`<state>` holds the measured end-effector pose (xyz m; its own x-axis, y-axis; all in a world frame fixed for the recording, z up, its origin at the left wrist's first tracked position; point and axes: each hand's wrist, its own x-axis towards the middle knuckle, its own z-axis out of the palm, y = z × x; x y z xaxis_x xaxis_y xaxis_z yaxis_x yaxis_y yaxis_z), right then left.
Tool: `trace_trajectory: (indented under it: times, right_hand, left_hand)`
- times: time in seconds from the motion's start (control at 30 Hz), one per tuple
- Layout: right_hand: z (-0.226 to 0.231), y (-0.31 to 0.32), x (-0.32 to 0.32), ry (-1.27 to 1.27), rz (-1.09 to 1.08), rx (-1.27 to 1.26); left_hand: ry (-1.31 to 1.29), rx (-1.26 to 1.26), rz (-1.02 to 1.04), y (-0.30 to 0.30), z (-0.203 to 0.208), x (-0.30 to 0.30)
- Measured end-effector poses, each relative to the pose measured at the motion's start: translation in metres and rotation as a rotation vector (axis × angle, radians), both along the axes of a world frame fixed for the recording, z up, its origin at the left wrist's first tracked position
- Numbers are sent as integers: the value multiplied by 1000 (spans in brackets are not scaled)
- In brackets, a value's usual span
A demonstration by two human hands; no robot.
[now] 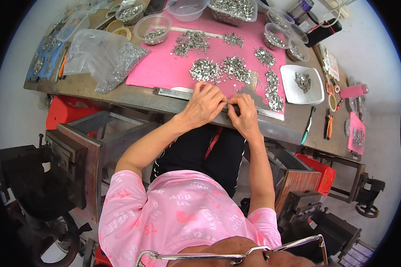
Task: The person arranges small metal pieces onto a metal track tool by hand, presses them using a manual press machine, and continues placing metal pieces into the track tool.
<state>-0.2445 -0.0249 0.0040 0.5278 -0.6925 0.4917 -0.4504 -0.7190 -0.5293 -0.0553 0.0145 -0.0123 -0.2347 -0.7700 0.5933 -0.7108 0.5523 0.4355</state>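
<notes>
At the table's front edge my left hand [205,104] and my right hand [243,113] nearly meet. Both have thumb and fingers pinched over a dark narrow bar; any piece between the fingertips is too small to make out. A metal ruler-like strip [171,93] lies along the edge left of my left hand. Just beyond my hands, heaps of small shiny metal pieces [205,70] rest on a pink mat [142,73]. A flat grey metal plate [254,95] lies beside my right hand, with a long row of metal pieces [273,91] to its right.
To the left is a clear plastic bag [98,55] of metal pieces. Clear tubs [152,29] line the back. On the right are a white tray [314,95], a toothbrush [308,127] and orange-handled pliers [328,124]. Vises [40,173] stand below on both sides.
</notes>
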Motion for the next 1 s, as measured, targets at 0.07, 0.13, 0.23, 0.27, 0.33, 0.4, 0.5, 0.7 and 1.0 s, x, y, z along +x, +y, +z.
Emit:
trace_trajectory:
  times: [0.07, 0.13, 0.23, 0.27, 0.33, 0.4, 0.5, 0.7, 1.0]
  right_hand:
    - [0, 2, 0, 15, 4, -16]
    - [0, 4, 0, 33, 10, -29]
    - [1, 2, -1, 23, 34, -124]
    - [1, -1, -2, 14, 41, -107]
    - [1, -5, -1, 5, 49, -85]
    - [5, -19, 9, 29, -5, -124]
    - [1, -42, 30, 48, 8, -156]
    - [-6, -56, 41, 157, 36, -205]
    - [2, -43, 26, 168, -23, -157]
  left_hand:
    - [-10, 11, 0, 1, -2, 0]
    - [3, -30, 10, 3, -5, 0]
    - [53, -24, 14, 5, -5, 5]
    - [53, -26, 15, 3, -5, 10]
    - [7, -76, 149, -4, 0, 22]
    - [3, -38, 234, -15, 5, 31]
    - [-49, 32, 291, -28, 9, 42]
    - [-133, 102, 257, -34, 11, 48]
    - [-252, 76, 355, -38, 11, 32]
